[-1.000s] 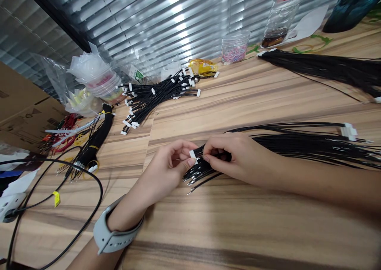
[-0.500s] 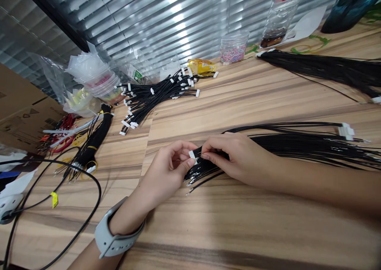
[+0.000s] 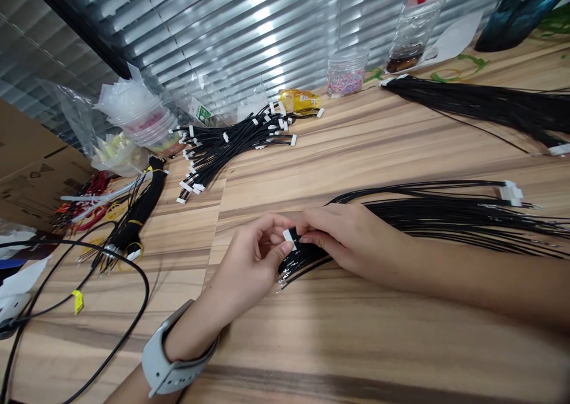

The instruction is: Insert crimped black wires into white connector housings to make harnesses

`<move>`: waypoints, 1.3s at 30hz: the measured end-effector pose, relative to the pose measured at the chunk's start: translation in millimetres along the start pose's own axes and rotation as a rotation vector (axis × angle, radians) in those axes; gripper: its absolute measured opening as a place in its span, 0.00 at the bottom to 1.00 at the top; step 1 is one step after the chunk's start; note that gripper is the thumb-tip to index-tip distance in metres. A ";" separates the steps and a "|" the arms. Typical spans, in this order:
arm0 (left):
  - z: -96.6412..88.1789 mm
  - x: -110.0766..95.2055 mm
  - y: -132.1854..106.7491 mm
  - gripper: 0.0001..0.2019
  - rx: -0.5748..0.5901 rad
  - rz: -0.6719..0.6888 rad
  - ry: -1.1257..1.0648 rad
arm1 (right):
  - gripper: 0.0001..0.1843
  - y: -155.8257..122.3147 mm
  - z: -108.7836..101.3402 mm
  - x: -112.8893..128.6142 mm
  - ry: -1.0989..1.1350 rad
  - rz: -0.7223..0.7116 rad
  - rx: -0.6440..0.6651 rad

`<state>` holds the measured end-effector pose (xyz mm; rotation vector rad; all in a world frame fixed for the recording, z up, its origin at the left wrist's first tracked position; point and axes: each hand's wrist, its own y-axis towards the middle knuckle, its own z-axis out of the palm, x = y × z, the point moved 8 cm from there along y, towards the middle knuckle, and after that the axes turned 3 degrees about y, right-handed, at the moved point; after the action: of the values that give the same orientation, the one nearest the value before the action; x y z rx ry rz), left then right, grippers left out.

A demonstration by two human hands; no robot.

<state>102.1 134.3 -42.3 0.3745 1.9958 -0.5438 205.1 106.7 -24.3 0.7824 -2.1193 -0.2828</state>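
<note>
Here, your left hand has its thumb and forefinger pinched shut on a small white plug, and your right hand meets it from the other side, its fingertips closed on the end of the black wires right at the plug. Those wires lie flat across the table, running off to your right, with their bare ends fanned out under your hands. At the far edge, a small clear jar holds coloured bands, and a clear bottle beside it has a little dark liquid at the bottom. To the far left, stacked clear tubs show pink and yellow contents, too blurred to name. A heap of plugged wires sits between the tubs and the jar. The table is striped wood, a cardboard box stands at its left, and slatted blinds close off the back.
</note>
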 end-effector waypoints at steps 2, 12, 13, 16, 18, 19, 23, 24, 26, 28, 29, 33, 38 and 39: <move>0.0 -1.0 -0.7 0.06 -0.014 0.001 0.006 | 0.07 0.0 -0.6 3.0 -0.009 -0.041 -0.007; -3.3 9.2 5.2 0.10 0.001 -0.078 -0.128 | 0.08 -2.9 4.6 -0.2 -0.223 -0.010 -0.014; -4.0 9.6 5.4 0.09 0.003 -0.084 -0.137 | 0.08 -2.9 4.5 -1.6 -0.243 0.012 -0.013; -4.6 9.6 5.5 0.09 0.017 -0.099 -0.157 | 0.09 -2.4 3.6 -4.7 -0.271 0.065 -0.005; -4.7 9.6 5.6 0.09 0.021 -0.104 -0.182 | 0.09 -2.0 2.5 -6.2 -0.269 0.092 -0.009; -4.6 9.9 5.8 0.09 0.024 -0.105 -0.193 | 0.09 -1.8 2.1 -6.4 -0.265 0.098 -0.012; -3.3 11.8 6.5 0.09 0.044 -0.098 -0.197 | 0.08 -1.7 2.1 -6.0 -0.254 0.098 -0.016; -2.9 12.2 6.7 0.09 0.049 -0.096 -0.195 | 0.09 -1.6 1.7 -5.6 -0.249 0.095 -0.020; -2.4 12.8 6.9 0.10 0.052 -0.097 -0.200 | 0.10 -1.2 0.3 -4.5 -0.231 0.085 -0.031; -2.5 12.4 7.2 0.11 0.051 -0.100 -0.205 | 0.10 -0.2 -2.0 -2.8 -0.207 0.071 -0.045; -2.5 11.8 7.3 0.11 0.052 -0.100 -0.206 | 0.10 0.4 -3.2 -1.7 -0.194 0.062 -0.054; -4.8 9.0 7.4 0.10 0.042 -0.092 -0.185 | 0.09 1.9 -5.6 3.0 -0.150 0.020 -0.074; -9.3 6.0 7.5 0.09 0.013 -0.063 -0.156 | 0.06 0.4 -2.4 4.8 -0.152 -0.002 -0.051; -9.6 5.7 7.5 0.09 0.013 -0.060 -0.152 | 0.05 0.0 -1.9 4.7 -0.153 -0.002 -0.048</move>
<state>95.9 145.8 -45.1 0.2738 1.8624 -0.6051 204.4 103.9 -20.1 0.7558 -2.2458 -0.4037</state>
